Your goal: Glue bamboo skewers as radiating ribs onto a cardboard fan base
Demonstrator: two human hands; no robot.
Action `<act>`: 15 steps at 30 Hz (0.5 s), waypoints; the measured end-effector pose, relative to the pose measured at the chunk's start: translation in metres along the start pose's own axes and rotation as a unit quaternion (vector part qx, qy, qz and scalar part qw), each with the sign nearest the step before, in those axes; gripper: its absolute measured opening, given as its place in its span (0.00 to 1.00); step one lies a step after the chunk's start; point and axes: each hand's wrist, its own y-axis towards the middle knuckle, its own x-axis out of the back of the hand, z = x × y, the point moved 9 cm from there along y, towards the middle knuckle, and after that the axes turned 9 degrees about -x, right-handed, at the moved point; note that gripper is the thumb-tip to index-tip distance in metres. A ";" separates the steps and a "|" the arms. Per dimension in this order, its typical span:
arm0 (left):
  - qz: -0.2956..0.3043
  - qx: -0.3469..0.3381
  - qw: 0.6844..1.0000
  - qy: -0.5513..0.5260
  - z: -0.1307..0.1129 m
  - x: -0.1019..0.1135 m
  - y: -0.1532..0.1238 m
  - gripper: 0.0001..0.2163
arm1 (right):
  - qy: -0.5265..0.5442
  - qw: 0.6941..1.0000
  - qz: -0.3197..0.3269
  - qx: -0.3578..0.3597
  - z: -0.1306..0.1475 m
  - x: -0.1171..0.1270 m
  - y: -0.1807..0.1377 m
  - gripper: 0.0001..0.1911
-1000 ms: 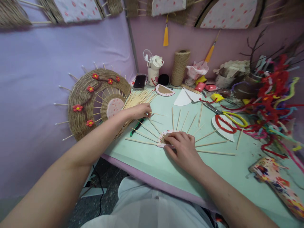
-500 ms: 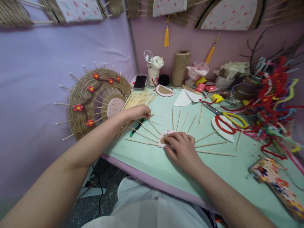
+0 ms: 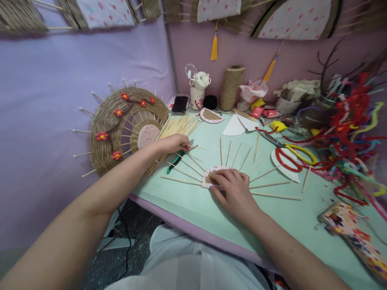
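My left hand (image 3: 179, 142) is closed, its fingertips pinching a thin wooden stick (image 3: 198, 147) above the table. Just below it lie pliers with green and black handles (image 3: 175, 162), partly covered by sticks. My right hand (image 3: 231, 183) rests on a half-round cardboard piece (image 3: 208, 179) with a spotted cloth edge, its fingers curled over the top and thumb at the straight front edge. Several sticks fan out around this piece like rays. A bundle of sticks (image 3: 177, 129) lies behind my left hand, and my forearm hides part of it.
A twine-wrapped fan with red flowers (image 3: 99, 117) leans at the left wall. Scissors with red and yellow handles (image 3: 284, 151), a twine spool (image 3: 231, 88), a phone (image 3: 180, 104) and coloured pipe cleaners (image 3: 347, 121) lie behind and right. A floral glue gun (image 3: 347, 229) is at front right.
My left hand has shifted very slightly, and the stick in it is tilted a little differently. The right hand stays on the cardboard piece. The whole view has moved slightly.
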 end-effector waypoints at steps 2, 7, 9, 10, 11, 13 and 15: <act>0.001 -0.002 1.000 0.006 0.003 -0.001 0.000 0.08 | -0.002 1.000 0.001 -0.002 -0.001 -0.001 0.000 0.10; 0.014 0.009 1.000 0.019 0.008 -0.004 -0.003 0.08 | -0.019 1.000 -0.001 0.002 -0.002 -0.003 0.000 0.10; 0.018 0.013 1.000 0.019 0.007 -0.004 -0.004 0.09 | -0.020 1.000 -0.001 0.003 -0.002 -0.004 0.000 0.10; 0.019 0.015 1.000 0.019 0.006 -0.004 -0.004 0.09 | -0.018 1.000 -0.001 0.003 -0.002 -0.004 -0.001 0.10; 0.019 0.016 1.000 0.020 0.006 -0.003 -0.005 0.09 | -0.016 1.000 -0.002 0.003 -0.002 -0.003 -0.001 0.10; 0.017 0.020 0.999 0.022 0.006 -0.001 -0.005 0.09 | -0.013 1.000 -0.004 0.001 -0.003 -0.003 -0.001 0.10; 0.016 0.025 0.999 0.022 0.007 0.001 -0.005 0.10 | -0.011 1.000 -0.004 -0.003 -0.004 -0.002 -0.001 0.10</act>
